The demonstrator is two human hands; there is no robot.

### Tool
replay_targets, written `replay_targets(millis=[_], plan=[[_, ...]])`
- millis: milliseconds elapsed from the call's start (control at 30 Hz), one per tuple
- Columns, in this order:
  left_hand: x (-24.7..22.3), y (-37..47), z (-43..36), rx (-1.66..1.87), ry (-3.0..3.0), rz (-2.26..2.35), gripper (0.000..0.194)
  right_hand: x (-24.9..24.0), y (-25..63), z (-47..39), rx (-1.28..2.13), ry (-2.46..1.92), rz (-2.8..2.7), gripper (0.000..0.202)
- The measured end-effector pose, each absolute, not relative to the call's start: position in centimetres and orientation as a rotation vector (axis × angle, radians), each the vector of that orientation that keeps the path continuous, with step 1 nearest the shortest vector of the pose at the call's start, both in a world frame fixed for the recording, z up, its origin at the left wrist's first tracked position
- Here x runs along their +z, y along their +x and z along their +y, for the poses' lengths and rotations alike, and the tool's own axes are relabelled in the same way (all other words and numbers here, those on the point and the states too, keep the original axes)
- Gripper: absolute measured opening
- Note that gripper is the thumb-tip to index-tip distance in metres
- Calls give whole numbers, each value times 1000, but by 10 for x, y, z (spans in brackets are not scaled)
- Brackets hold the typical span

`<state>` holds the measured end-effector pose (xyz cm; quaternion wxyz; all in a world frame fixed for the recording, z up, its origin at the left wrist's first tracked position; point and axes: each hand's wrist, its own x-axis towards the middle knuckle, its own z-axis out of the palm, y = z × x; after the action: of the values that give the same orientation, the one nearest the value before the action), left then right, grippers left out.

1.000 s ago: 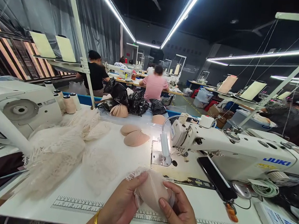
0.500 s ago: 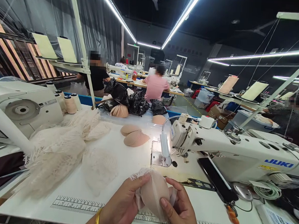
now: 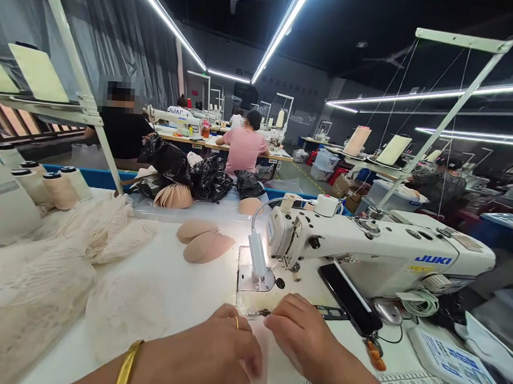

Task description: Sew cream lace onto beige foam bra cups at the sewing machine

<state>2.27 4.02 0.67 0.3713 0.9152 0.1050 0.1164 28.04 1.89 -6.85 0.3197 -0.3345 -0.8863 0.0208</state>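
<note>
My left hand (image 3: 223,352), with a gold bracelet and a ring, is closed around a pale beige bra cup (image 3: 261,346) close to the front of the table. Most of the cup is hidden behind the hand; only a narrow strip shows. On its far right edge my right hand (image 3: 302,334) pinches with bent fingers. Just beyond both hands is the sewing machine's needle plate (image 3: 251,278), lit by a small lamp (image 3: 258,253). Stacked beige cups (image 3: 207,247) lie to the left of the plate.
The white sewing machine (image 3: 366,239) stands at right, with a black phone (image 3: 349,299) before it. White lace (image 3: 28,288) is heaped at left beside thread cones (image 3: 59,188). Black plastic bags (image 3: 211,177) lie at the back. Co-workers sit beyond.
My hands have turned from facing the cup to backs uppermost, and the cup is now mostly covered. The view has swung right, so things appear further left.
</note>
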Motion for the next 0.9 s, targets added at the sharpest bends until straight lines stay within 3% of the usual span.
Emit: replay_targets(millis=[67,133,400,633,800,900], plan=[[-6,32,62,297,2617,290,35,-61,282,43,-282,-852,-2528,26],[-19,41,82,262,2699,314,38,-63,282,62,-377,-889,-2594,28],[-26,48,101,62,2671,456,31,-76,293,62,65,-1017,-2454,36],[-30,49,107,149,2632,433,18,-80,295,65,39,-1199,-2457,40],[-36,48,112,180,2639,439,28,-84,296,67,28,-1226,-2432,44],[-37,49,112,227,2632,426,20,-84,296,67,15,-1220,-2432,44]])
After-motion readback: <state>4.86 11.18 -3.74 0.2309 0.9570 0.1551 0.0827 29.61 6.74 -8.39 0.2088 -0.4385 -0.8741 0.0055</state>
